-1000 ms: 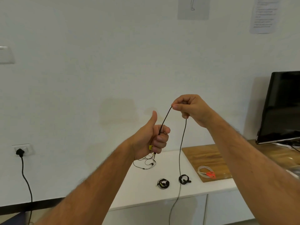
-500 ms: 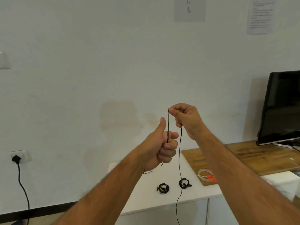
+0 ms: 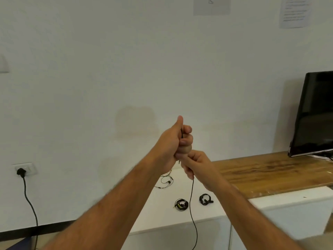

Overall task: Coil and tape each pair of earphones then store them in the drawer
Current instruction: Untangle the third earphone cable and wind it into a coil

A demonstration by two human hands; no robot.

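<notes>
My left hand (image 3: pixel 177 141) is a fist with the thumb up, gripping a black earphone cable (image 3: pixel 192 201) that shows between thumb and fingers. Just below it my right hand (image 3: pixel 197 165) pinches the same cable, which hangs down past the white cabinet top (image 3: pixel 162 213) and out of the frame's bottom. Two coiled black earphone pairs lie on the cabinet top: one with a yellow mark (image 3: pixel 181 204), the other (image 3: pixel 205 199) to its right. A loose tangled pair (image 3: pixel 166 181) lies further back, partly behind my left wrist.
A wooden board (image 3: pixel 270 170) covers the cabinet's right part, with a dark monitor (image 3: pixel 315 114) standing at its far end. A black plug and cord (image 3: pixel 22 173) hang from a wall socket at the left. Papers are stuck high on the wall.
My right hand has swung from above my left fist down to just under it, carrying the cable round the fist. The camera has tilted and moved closer.
</notes>
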